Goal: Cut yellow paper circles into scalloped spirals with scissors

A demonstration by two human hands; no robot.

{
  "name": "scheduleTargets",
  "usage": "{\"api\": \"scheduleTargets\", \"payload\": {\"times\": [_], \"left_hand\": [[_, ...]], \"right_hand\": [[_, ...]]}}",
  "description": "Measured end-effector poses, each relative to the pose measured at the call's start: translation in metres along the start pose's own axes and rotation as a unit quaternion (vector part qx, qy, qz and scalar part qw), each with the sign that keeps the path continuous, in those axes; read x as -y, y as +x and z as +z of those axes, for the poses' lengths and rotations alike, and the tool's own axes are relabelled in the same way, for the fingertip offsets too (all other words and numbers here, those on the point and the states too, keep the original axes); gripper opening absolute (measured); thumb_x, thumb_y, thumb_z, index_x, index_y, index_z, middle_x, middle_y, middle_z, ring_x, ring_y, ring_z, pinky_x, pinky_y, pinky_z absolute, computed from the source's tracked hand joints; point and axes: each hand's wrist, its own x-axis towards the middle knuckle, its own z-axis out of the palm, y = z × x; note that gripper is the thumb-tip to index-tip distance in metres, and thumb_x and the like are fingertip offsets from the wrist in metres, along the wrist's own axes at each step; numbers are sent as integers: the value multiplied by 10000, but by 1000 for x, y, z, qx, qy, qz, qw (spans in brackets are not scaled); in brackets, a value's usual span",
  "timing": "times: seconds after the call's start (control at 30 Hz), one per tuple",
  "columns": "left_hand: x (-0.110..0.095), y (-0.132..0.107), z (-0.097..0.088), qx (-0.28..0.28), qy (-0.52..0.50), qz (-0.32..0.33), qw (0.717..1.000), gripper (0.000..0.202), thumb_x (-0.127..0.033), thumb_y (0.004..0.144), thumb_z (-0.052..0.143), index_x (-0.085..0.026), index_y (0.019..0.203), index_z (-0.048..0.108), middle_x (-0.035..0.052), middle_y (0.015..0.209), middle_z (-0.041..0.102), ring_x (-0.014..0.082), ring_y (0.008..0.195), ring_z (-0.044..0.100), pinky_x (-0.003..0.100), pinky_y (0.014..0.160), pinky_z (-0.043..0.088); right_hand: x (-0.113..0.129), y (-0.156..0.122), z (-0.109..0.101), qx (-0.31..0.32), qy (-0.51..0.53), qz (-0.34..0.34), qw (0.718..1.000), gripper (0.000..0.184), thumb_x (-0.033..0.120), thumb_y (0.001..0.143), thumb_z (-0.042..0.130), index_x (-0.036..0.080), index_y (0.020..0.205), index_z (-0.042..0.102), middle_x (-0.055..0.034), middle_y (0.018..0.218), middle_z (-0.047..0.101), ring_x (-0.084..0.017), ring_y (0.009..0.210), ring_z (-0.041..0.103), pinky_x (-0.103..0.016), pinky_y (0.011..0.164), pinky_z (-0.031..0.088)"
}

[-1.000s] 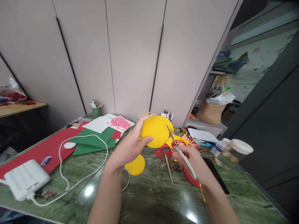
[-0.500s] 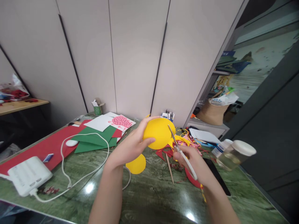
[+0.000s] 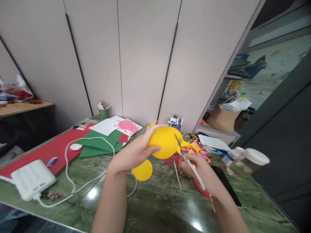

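My left hand [image 3: 139,147] pinches a yellow paper [image 3: 164,142] with a rounded outline, thumb on its face and the other fingers behind it. In my right hand [image 3: 198,166] is a pair of scissors [image 3: 194,171] with white handles; the blades lie at the paper's right edge. A strip of yellow curls beyond that edge. Below the held paper, a yellow paper circle [image 3: 142,170] rests on the green marbled table. Just left of my right hand lies a pointed wooden stick [image 3: 177,176]. A red round piece [image 3: 202,189] is partly hidden under my right wrist.
Paper scraps [image 3: 194,147] are heaped behind my right hand. To the right stand a lidded jar [image 3: 249,163] and a dark tablet [image 3: 225,184]. Left are green paper [image 3: 102,145], red paper [image 3: 39,152], a white power bank [image 3: 32,179] and its looping cable [image 3: 97,176].
The view has shifted slightly, so most things sit a little further right. Both hands keep their hold on the yellow paper and scissors, with the blades still at the paper's right edge.
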Motion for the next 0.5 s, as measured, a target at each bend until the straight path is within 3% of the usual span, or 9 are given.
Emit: {"api": "scheduleTargets", "payload": {"times": [0.23,0.5], "left_hand": [[4,0,-2,12,9,9,1000,617,-135,839,478,-356,1372,259,23,1407,377,239,1188,462,387,970,410],[8,0,-5,35,19,6,999,652,-154,840,493,-361,1394,220,32,1401,390,236,1093,521,388,913,444]], "right_hand": [[2,1,1,10,-10,4,1000,413,534,837,478,178,633,428,36,594,362,-117,562,305,-232,498,231],[4,1,1,22,-29,17,999,405,528,833,468,183,630,406,41,592,337,-114,553,284,-238,489,220]]}}
